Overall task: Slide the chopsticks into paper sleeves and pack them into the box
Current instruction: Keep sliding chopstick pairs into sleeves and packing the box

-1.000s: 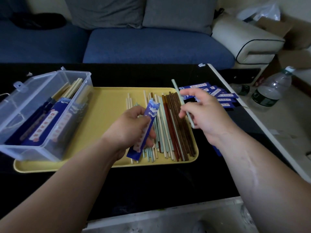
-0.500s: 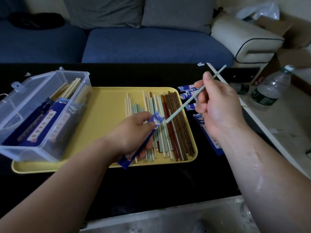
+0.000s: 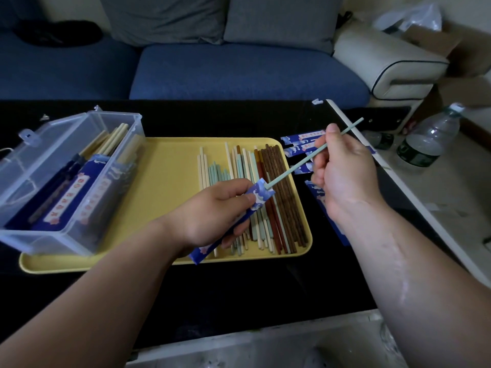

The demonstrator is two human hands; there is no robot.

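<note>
Step in hand, sleeving: left hand (image 3: pixel 210 211) grips a blue sleeve (image 3: pixel 259 195) over the tray (image 3: pixel 170 168), mouth up; right hand (image 3: pixel 342 173) pinches a pale green chopstick (image 3: pixel 292 168), tip just at that mouth. Stock: loose chopsticks (image 3: pixel 281 208) on the tray's right half, spare sleeves (image 3: pixel 300 136) on the table (image 3: pixel 239 288) by the right hand, box (image 3: pixel 53 155) open on the tray's left end, part filled with sleeved sticks. Next, by my reckoning: a straight push along the sleeve's line without buckling the paper, then the box.
</note>
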